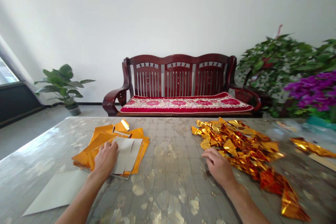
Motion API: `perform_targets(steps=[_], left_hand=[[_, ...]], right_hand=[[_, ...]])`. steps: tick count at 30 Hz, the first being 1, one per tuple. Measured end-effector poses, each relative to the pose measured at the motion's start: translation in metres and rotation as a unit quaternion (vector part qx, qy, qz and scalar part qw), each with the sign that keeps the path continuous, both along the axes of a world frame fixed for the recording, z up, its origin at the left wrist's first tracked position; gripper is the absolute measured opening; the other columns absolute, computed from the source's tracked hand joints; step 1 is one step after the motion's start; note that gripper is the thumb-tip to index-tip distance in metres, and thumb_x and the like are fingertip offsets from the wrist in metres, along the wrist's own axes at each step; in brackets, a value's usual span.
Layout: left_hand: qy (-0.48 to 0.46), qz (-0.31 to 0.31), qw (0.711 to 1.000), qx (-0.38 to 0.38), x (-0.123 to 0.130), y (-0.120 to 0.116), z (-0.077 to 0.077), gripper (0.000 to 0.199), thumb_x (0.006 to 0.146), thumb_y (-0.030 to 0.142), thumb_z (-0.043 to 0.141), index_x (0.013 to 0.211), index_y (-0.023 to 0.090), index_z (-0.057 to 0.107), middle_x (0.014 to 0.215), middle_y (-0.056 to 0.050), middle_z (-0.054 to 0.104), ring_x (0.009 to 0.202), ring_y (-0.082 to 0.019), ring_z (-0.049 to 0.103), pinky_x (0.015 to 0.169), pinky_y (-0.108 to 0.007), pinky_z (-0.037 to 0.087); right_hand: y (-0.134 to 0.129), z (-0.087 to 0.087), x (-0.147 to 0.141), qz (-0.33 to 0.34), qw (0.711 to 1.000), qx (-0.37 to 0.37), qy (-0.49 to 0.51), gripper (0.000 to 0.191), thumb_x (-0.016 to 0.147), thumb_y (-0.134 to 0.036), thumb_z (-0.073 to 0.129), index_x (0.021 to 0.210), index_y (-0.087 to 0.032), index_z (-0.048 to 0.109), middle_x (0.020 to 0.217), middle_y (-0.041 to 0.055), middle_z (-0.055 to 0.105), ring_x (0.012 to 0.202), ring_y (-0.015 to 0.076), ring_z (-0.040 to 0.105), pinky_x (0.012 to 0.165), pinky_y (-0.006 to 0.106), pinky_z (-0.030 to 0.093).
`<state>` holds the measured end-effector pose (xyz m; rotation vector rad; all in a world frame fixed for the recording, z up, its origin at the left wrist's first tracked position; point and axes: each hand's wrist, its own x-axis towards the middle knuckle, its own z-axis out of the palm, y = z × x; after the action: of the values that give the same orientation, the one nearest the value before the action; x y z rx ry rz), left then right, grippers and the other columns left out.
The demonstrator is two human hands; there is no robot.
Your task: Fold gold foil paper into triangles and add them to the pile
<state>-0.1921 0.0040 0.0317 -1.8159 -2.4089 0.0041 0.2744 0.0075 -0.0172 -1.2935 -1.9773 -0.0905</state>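
Head view: left fingers are pressed open on orange foil sheets; right fingers are curled loosely against crumpled gold foil, tearable if snagged.

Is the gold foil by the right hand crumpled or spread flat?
Crumpled: the gold foil lies in a loose heap of creased, jagged pieces beside the right hand.

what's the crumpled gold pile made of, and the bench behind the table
The crumpled gold pile looks like thin metallised foil or film, glossy, with sharp creases and bright glints. The bench looks like dark red lacquered wood, judging by its carved slats and soft sheen.
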Motion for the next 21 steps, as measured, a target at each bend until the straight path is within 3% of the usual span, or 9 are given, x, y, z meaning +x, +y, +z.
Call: perform_targets(steps=[4,8,11,14,16,19,21], left_hand=[[-0.009,0.012,1.000,0.022,-0.001,-0.002,-0.003,0.029,0.094,0.030,0.046,0.118,0.016,0.056,0.112,-0.015,0.060,0.102,-0.030,0.061,0.076,-0.032,0.045],[-0.053,0.015,0.998,0.038,0.004,-0.003,0.000,0.021,0.096,0.029,0.039,0.102,0.019,0.056,0.100,-0.010,0.063,0.091,-0.026,0.064,0.067,-0.030,0.039],[-0.091,-0.016,0.993,0.078,0.018,-0.005,0.002,0.020,0.096,0.029,0.037,0.091,0.022,0.055,0.092,-0.006,0.064,0.087,-0.023,0.063,0.065,-0.028,0.036],[-0.173,-0.068,0.976,0.117,0.046,-0.005,0.000,0.012,0.092,0.028,0.044,0.089,0.022,0.054,0.089,-0.002,0.063,0.083,-0.019,0.062,0.066,-0.027,0.036],[-0.217,-0.111,0.963,0.116,0.072,-0.002,-0.004,0.008,0.090,0.024,0.046,0.086,0.022,0.053,0.084,-0.001,0.063,0.080,-0.018,0.061,0.067,-0.026,0.037],[-0.251,-0.150,0.952,0.094,0.114,0.005,-0.012,0.008,0.086,0.016,0.048,0.083,0.021,0.054,0.080,-0.001,0.062,0.077,-0.017,0.059,0.068,-0.025,0.037],[-0.265,-0.176,0.945,0.077,0.138,0.009,-0.018,0.011,0.084,0.012,0.049,0.081,0.020,0.055,0.080,-0.001,0.063,0.080,-0.017,0.059,0.070,-0.025,0.037]], right_hand=[[-0.001,0.000,-0.002,0.013,1.000,-0.019,0.007,0.026,0.084,-0.012,0.044,0.081,-0.024,0.067,0.090,0.0022,0.069,0.085,0.0176,0.067,0.077,0.028,0.050],[-0.001,0.000,-0.003,0.024,0.999,-0.030,0.020,0.027,0.083,-0.011,0.044,0.080,-0.024,0.068,0.088,0.0025,0.069,0.084,0.0176,0.067,0.076,0.028,0.050],[-0.001,0.001,-0.006,0.029,0.998,-0.040,0.026,0.028,0.082,-0.010,0.043,0.079,-0.023,0.068,0.087,0.0028,0.068,0.084,0.0181,0.067,0.076,0.029,0.051],[-0.003,0.003,-0.012,0.044,0.997,-0.054,0.037,0.028,0.083,-0.009,0.043,0.082,-0.022,0.068,0.089,0.0036,0.068,0.087,0.0187,0.066,0.079,0.031,0.052],[-0.008,0.007,-0.021,0.067,0.994,-0.073,0.040,0.030,0.083,-0.009,0.045,0.095,-0.022,0.069,0.098,0.0049,0.068,0.095,0.0189,0.065,0.085,0.031,0.052],[-0.020,0.015,-0.040,0.109,0.987,-0.121,0.019,0.059,0.075,-0.004,0.051,0.130,-0.025,0.056,0.127,0.0059,0.060,0.111,0.0190,0.061,0.095,0.032,0.050],[-0.029,0.019,-0.054,0.144,0.980,-0.134,-0.013,0.074,0.071,-0.001,0.052,0.141,-0.028,0.047,0.140,0.0054,0.052,0.122,0.0201,0.055,0.104,0.035,0.045]])
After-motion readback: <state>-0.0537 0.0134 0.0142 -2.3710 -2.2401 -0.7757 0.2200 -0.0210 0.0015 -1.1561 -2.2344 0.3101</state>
